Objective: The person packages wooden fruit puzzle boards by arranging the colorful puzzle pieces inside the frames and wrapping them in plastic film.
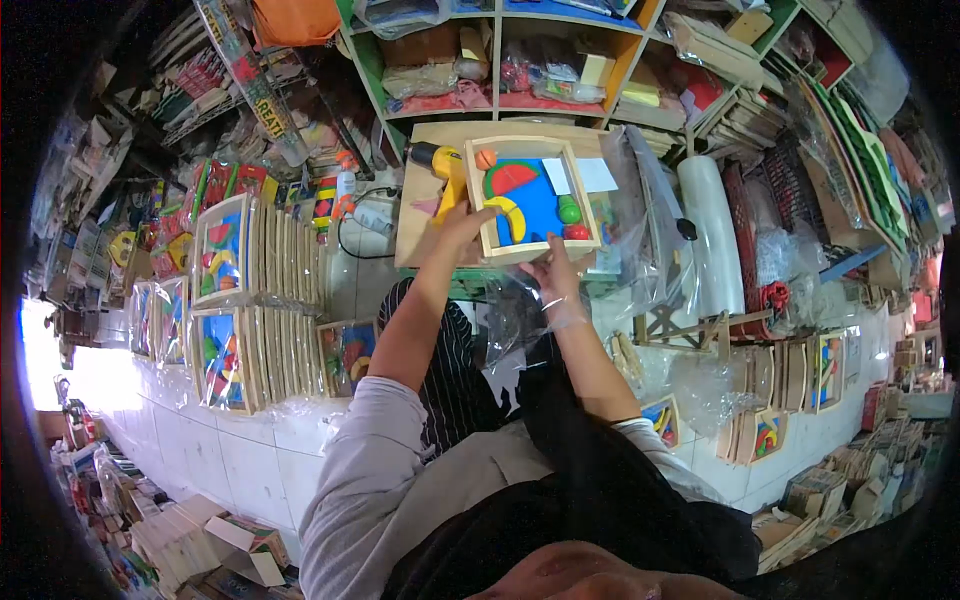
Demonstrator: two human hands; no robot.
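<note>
A wooden tray (pixel 588 218) with a blue base is held over a small wooden table (pixel 415 225). Inside it lie a red and green watermelon piece (pixel 511 178), a yellow banana piece (pixel 515 222) and small round fruit pieces in orange, green and red. My left hand (pixel 462 226) grips the tray's left side. At its near edge, my right hand (pixel 556 272) has its fingers against the frame, with clear plastic film (pixel 510 320) around them. A yellow and black heat gun or drill (pixel 446 165) lies left of the tray, beside white paper (pixel 597 175).
Wrapped trays stand in rows on the floor at the left (pixel 285 250) and right (pixel 785 375). A filled shelf (pixel 500 108) is behind the table. A plastic roll (pixel 712 235) stands at the right, spray bottles (pixel 372 217) at the left.
</note>
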